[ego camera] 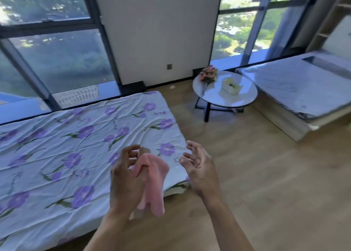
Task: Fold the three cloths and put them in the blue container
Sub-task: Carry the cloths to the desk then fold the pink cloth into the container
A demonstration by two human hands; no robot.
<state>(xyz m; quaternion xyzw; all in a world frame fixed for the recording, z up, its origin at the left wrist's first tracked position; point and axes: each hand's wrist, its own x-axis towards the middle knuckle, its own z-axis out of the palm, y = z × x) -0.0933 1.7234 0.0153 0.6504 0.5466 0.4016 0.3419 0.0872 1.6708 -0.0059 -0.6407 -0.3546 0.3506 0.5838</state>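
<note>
A pink cloth (pixel 154 184) hangs bunched from my left hand (pixel 127 176), which grips it near its top above the bed's right corner. The cloth's lower end dangles over the bed edge. My right hand (pixel 198 167) is a little to the right of the cloth, fingers curled and apart, holding nothing. No other cloths and no blue container show in this view.
A bed with a white sheet printed with purple flowers (pixel 76 146) fills the left. A round glass side table (pixel 245 100) with flowers and a tissue box stands beyond. A second covered mattress (pixel 303 91) lies at right. Wooden floor (pixel 266 174) lies between them.
</note>
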